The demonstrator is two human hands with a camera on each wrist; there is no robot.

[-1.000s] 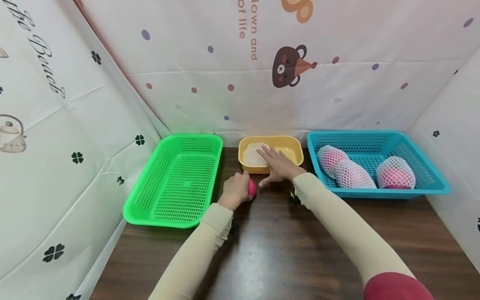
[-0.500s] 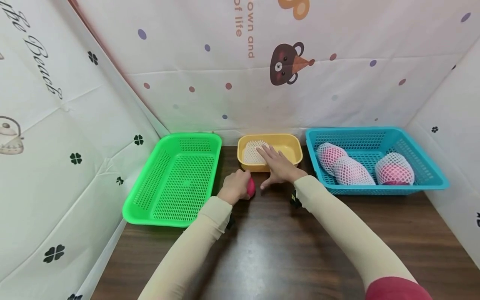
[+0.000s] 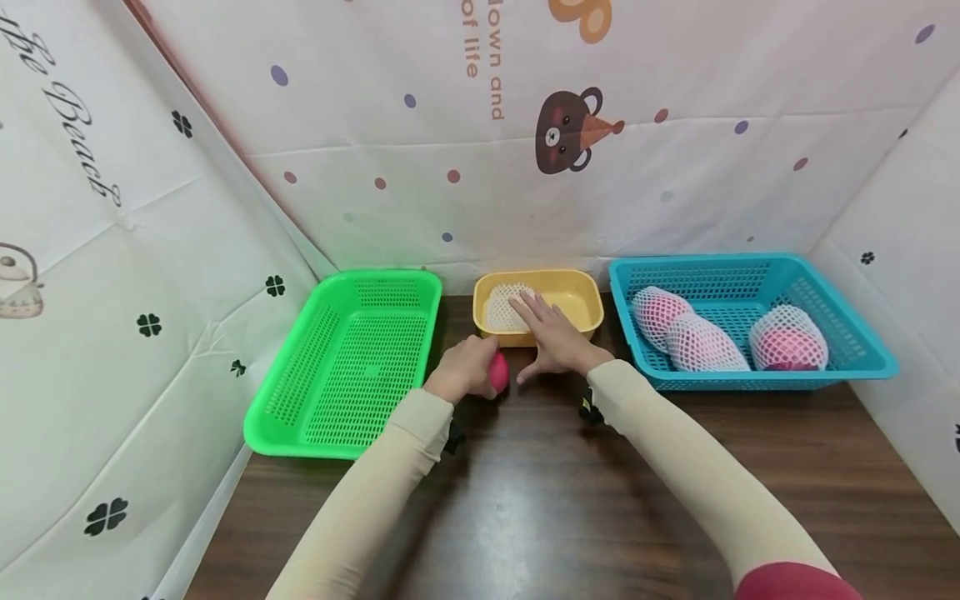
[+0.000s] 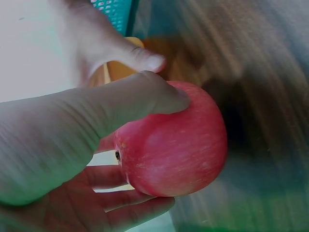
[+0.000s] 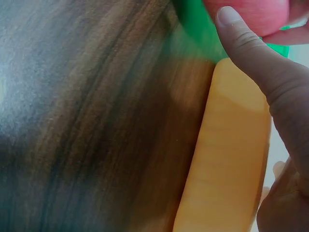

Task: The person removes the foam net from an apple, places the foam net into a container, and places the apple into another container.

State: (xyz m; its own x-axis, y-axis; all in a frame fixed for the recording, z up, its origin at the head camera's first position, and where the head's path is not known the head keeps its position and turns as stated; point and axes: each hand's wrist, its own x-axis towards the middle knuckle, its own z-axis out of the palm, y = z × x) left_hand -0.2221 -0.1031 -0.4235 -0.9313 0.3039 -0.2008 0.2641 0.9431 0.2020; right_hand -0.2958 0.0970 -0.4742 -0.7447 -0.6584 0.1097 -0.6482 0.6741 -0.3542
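Observation:
A red apple (image 3: 498,372) is gripped in my left hand (image 3: 463,367), in front of the small yellow basket (image 3: 577,275). The left wrist view shows the thumb across the top of the apple (image 4: 186,150), fingers spread under it. My right hand (image 3: 557,340) reaches over the basket's front rim with its fingers extended. Its fingertips overlap a white foam net sleeve (image 3: 504,307) lying in the basket. In the right wrist view the thumb sits above the basket's yellow wall (image 5: 227,145), overlapping the apple.
A green basket (image 3: 337,383) stands to the left. At the right, a blue basket (image 3: 750,383) holds three apples in white foam nets, one being a netted apple (image 3: 789,340). Behind and beside the brown wooden table (image 3: 540,500) hang white printed cloths (image 3: 375,108).
My left hand has shifted slightly left with the apple still in its grip. The right hand stays over the yellow basket, nearly unmoved. The head view has shifted a little.

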